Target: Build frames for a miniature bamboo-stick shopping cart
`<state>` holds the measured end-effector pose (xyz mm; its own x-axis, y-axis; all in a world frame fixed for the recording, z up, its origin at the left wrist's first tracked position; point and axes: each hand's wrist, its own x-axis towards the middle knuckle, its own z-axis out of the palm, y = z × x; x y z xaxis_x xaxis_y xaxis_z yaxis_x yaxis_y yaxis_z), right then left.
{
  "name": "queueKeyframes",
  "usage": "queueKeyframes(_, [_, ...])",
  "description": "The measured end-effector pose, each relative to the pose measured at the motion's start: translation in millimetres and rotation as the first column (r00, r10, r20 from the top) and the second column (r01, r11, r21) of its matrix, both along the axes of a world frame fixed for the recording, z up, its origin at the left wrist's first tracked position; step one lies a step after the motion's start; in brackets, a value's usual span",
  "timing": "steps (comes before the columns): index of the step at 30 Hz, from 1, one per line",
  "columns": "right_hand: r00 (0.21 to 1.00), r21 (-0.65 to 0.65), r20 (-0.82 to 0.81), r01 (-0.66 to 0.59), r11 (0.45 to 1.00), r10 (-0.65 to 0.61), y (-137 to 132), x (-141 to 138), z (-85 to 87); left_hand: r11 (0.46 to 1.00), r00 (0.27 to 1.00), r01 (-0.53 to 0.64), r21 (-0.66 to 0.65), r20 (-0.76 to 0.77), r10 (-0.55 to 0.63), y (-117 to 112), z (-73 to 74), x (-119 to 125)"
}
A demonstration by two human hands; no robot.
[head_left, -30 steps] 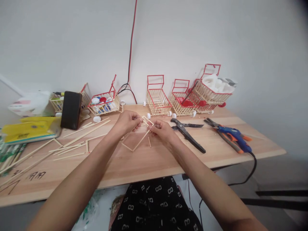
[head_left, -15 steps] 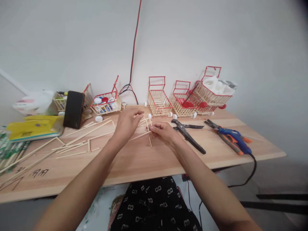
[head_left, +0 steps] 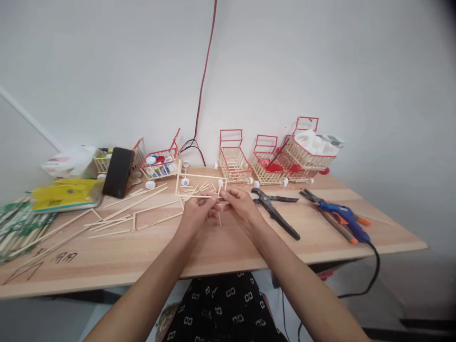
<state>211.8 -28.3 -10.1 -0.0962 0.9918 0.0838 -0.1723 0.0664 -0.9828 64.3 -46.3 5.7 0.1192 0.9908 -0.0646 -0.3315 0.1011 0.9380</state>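
Note:
Between my hands is a rectangular frame of thin wooden sticks (head_left: 203,176), held up by its near right part and extending left over the table. My left hand (head_left: 198,212) has its thumb and fingers closed on the frame's near stick. My right hand (head_left: 239,203) pinches the right corner, where a stick points down between the hands. The exact finger contact is partly hidden. Behind the frame lie several short cut sticks (head_left: 194,190) and white bottle-cap wheels (head_left: 185,182).
Small stick-built shopping carts (head_left: 235,164) with red handles stand along the wall. Pliers-like cutters (head_left: 274,211) and a blue glue gun (head_left: 342,216) with a cable lie right. Loose sticks (head_left: 133,209), a phone (head_left: 118,172) and a yellow packet (head_left: 66,194) are left.
My left hand has come down and right, close to my right hand, and now grips the frame. The frame has turned so its rectangle shows broadly. The camera view has tilted slightly up.

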Motion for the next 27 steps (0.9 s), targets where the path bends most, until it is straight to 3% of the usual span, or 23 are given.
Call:
queueKeyframes(4, [0.997, 0.021, 0.078, -0.013, 1.0, 0.012, -1.1, 1.7, 2.9, 1.0, 1.0, -0.003, -0.013, -0.008, 0.003, 3.2, 0.2, 2.6])
queueKeyframes(8, [0.998, 0.008, 0.047, 0.048, 0.999, -0.048, 0.1, 4.1, 5.9, 0.999, 0.996, 0.013, -0.033, -0.082, -0.016, -1.1, -2.7, 2.1])
queueKeyframes(15, [0.998, 0.027, 0.024, 0.052, 0.998, -0.053, 3.8, 7.1, 2.5, 0.999, 0.998, 0.05, 0.005, -0.026, -0.05, -5.4, -11.0, 4.7])
queueKeyframes(20, [1.0, -0.046, 0.003, 0.011, 0.999, -0.011, 3.5, 4.7, 2.3, 0.997, 0.994, 0.058, 0.045, -0.098, -0.054, -2.2, -16.8, 1.4])
queueKeyframes(27, [0.98, -0.165, -0.18, -0.12, 0.979, 0.09, -0.4, 2.6, 2.9, 0.998, 0.998, 0.022, 0.056, -0.065, -0.019, -1.9, -16.2, 1.2])
